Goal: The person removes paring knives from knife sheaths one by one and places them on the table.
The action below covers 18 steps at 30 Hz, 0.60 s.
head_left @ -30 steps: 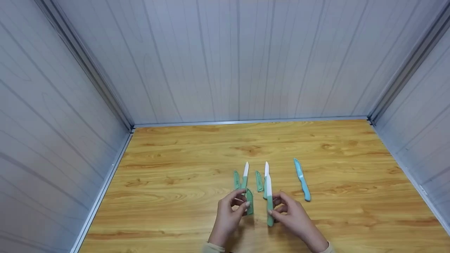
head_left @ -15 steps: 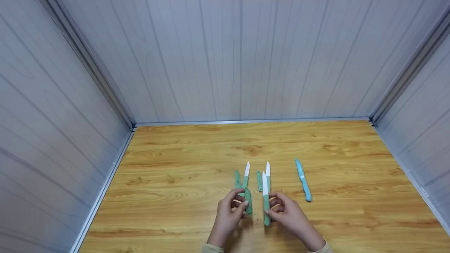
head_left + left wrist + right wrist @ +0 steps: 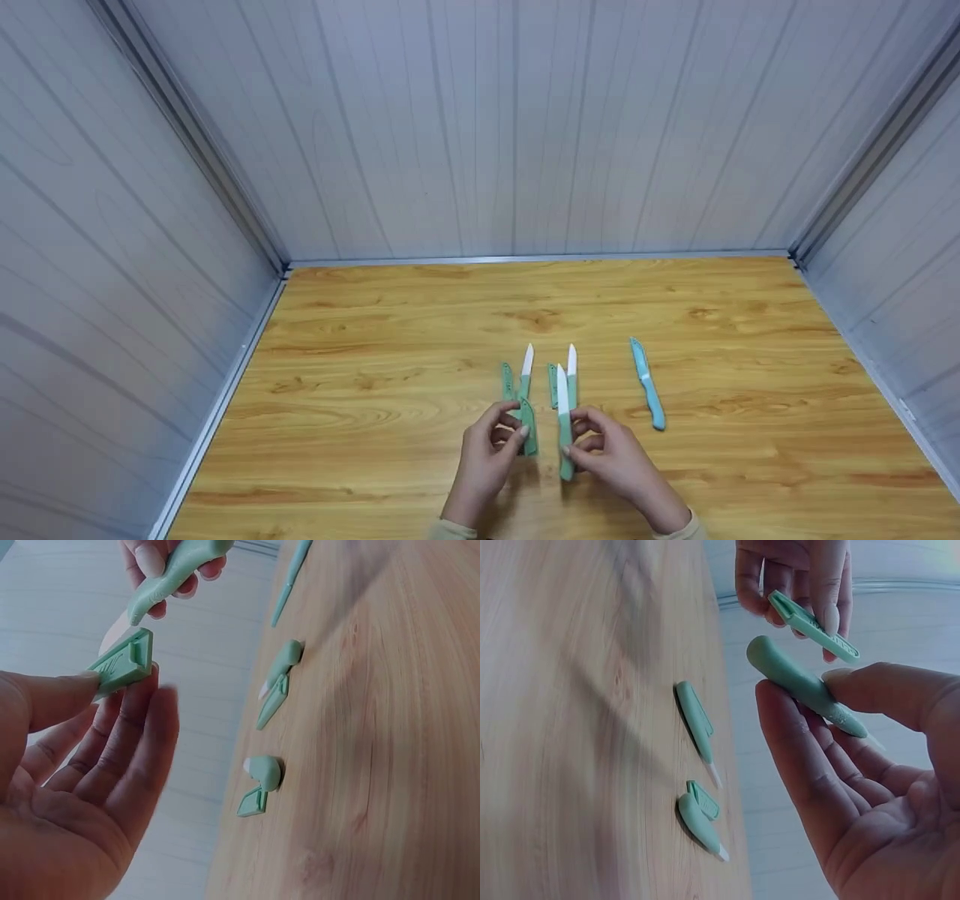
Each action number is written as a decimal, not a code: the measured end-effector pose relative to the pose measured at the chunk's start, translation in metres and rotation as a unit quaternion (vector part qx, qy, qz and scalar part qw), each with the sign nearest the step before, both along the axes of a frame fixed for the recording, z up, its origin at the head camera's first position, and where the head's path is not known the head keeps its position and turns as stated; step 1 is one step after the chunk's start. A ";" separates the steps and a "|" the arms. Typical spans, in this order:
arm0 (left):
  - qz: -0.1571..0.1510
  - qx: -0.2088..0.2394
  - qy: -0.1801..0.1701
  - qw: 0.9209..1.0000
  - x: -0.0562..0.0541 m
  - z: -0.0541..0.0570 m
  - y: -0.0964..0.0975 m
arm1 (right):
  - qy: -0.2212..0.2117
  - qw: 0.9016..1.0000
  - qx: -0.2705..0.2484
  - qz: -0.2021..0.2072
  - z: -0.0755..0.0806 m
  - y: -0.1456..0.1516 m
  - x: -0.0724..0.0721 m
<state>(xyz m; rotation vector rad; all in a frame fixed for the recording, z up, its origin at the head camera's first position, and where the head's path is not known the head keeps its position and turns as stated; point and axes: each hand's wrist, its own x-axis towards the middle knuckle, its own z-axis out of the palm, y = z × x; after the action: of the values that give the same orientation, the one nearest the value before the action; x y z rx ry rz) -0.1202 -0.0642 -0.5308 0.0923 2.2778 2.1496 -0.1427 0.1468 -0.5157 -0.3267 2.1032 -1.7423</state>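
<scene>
My left hand (image 3: 481,457) pinches a green knife sheath (image 3: 124,664) between thumb and fingers, its slotted end toward me. In my right hand (image 3: 619,457) a paring knife (image 3: 565,435) with a green handle and white blade is gripped by the handle, blade pointing away. Sheath and knife are held up over the table side by side, a small gap between them in the head view. Just beyond lie two more green paring knives with bare white blades, the left knife (image 3: 527,367) and the right knife (image 3: 572,367). Each has a green sheath at its left, the left sheath (image 3: 507,381) and the right sheath (image 3: 553,384).
A blue knife (image 3: 648,384) with its blade covered in blue lies to the right on the wooden table (image 3: 375,337). Pale panel walls (image 3: 480,135) enclose the table at the back and both sides.
My right hand has brought the knife left, toward the sheath, and its tip now appears lower and tilted slightly left. The left hand with the sheath has barely shifted.
</scene>
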 end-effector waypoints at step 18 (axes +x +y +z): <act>0.012 0.017 0.000 1.000 0.010 0.031 -0.008 | 0.006 1.000 0.010 0.010 0.005 -0.013 -0.004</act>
<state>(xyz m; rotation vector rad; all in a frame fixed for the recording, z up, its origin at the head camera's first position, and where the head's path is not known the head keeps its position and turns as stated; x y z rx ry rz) -0.1106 -0.0722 -0.4998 0.0648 2.2530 2.2007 -0.1462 0.1341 -0.5108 -0.3519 2.1166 -1.7099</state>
